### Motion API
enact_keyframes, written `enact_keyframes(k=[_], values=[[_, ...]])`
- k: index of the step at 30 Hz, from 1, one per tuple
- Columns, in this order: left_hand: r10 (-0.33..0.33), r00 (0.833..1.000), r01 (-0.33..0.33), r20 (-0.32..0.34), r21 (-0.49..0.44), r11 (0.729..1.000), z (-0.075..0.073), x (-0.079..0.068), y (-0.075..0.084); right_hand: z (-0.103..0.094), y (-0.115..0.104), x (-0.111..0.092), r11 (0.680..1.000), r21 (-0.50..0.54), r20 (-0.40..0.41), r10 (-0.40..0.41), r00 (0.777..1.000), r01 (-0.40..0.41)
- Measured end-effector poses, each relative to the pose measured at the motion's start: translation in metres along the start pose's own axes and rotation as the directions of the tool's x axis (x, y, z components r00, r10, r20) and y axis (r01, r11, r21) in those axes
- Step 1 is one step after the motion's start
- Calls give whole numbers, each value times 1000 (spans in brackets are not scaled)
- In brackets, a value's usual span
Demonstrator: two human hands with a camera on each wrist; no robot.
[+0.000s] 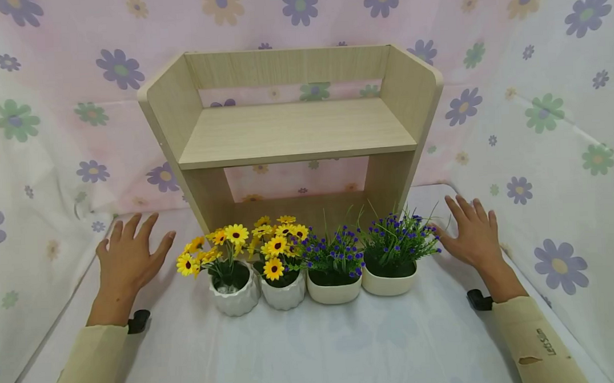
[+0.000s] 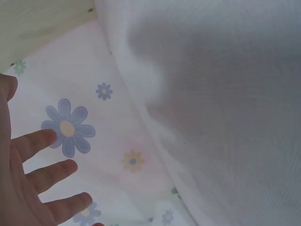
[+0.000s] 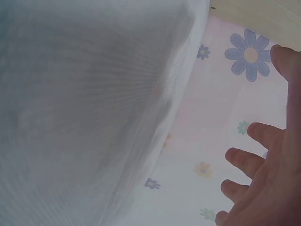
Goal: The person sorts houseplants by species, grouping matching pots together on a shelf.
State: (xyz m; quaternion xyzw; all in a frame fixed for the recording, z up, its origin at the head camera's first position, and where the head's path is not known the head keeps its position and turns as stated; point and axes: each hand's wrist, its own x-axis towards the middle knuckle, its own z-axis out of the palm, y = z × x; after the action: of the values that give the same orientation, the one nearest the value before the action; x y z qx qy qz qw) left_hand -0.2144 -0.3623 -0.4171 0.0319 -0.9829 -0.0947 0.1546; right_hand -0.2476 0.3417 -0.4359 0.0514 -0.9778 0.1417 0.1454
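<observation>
My left hand (image 1: 131, 256) is spread at the left of the table, holding nothing, its fingers straight in the left wrist view too. Nearest to it is a white ribbed pot (image 1: 234, 297) of yellow artificial flowers (image 1: 237, 234). A second white ribbed pot (image 1: 284, 292) with yellow flowers (image 1: 277, 246) stands beside it. Then come two smooth cream pots, one (image 1: 334, 293) in the middle and one (image 1: 390, 283) at the right end, both with small purple flowers. My right hand (image 1: 471, 236) holds nothing, fingers extended, its thumb close to the rightmost plant's leaves.
Behind the pots stands a two-tier wooden shelf (image 1: 299, 129) with raised side panels. White cloth (image 1: 252, 354) covers the table. Flower-patterned curtains (image 1: 542, 164) hang behind and at both sides. Black wrist straps (image 1: 139, 321) show at the sleeve ends.
</observation>
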Motion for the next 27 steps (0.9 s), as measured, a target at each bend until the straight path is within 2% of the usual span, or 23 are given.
enact_keyframes(k=[10,17,23,27], values=[[28,996,-32,-80,-47,998,-5,-2,2,3,-3,4,1000,16,-36,-25,999,25],[44,992,-54,-118,-83,995,-10,-2,7,0,-6,3,996,28,-93,-79,993,82],[31,989,-46,-147,-100,994,-14,-2,13,-1,-7,1,994,51,-120,-90,989,96],[65,979,-93,-193,-137,986,-18,-2,18,-1,-9,-1,991,81,-129,-100,987,111]])
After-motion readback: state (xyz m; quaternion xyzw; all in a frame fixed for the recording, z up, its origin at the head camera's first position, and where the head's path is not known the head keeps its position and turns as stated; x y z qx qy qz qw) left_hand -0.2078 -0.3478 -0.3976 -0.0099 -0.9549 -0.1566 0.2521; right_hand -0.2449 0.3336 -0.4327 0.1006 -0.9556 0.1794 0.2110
